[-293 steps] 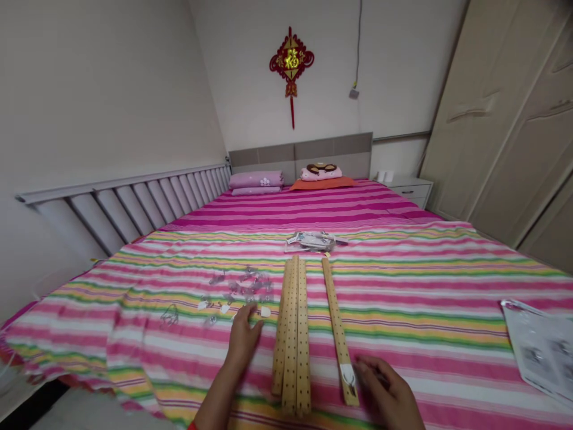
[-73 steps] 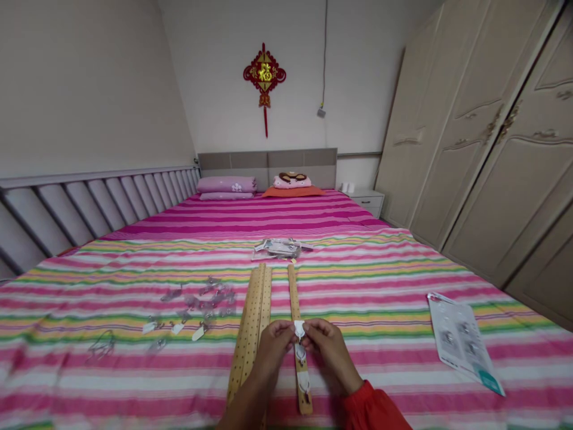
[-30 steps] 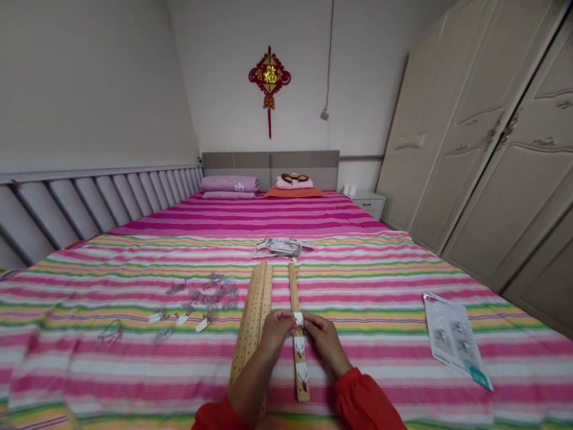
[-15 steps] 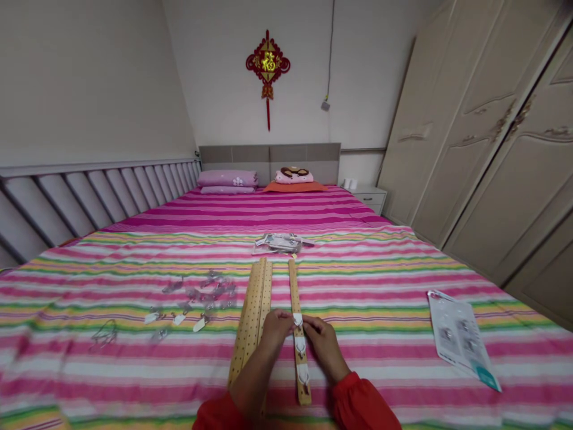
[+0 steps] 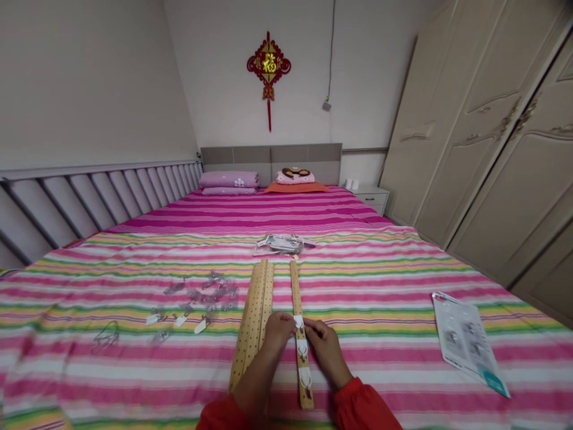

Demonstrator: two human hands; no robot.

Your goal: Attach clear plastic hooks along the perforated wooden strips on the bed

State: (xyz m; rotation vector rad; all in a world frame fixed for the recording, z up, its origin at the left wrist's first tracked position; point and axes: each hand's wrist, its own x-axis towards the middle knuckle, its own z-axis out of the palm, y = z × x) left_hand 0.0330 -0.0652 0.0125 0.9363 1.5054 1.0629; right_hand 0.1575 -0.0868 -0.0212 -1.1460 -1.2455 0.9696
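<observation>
A narrow wooden strip (image 5: 296,301) lies lengthwise on the striped bedding in front of me. Three white pieces with small metal parts sit along it: the top white piece (image 5: 299,322), the middle white piece (image 5: 302,348) and the lowest white piece (image 5: 305,377). My left hand (image 5: 278,329) is closed at the left edge of the top piece. From the other side, my right hand (image 5: 323,341) pinches its right edge between thumb and forefinger. What the fingertips cover is hidden. Just left of the strip lie wider wooden boards (image 5: 254,316) with rows of holes, partly under my left forearm.
Small clear packets (image 5: 219,292) and loose white tags (image 5: 201,325) are scattered at left, near a thin tangled cord (image 5: 106,335). A blister pack (image 5: 468,340) with metal pieces lies at right. Beyond the strip is a plastic-wrapped bundle (image 5: 284,243).
The whole view has shifted slightly. Both hands stay at the top white piece, with hardly any finger movement.
</observation>
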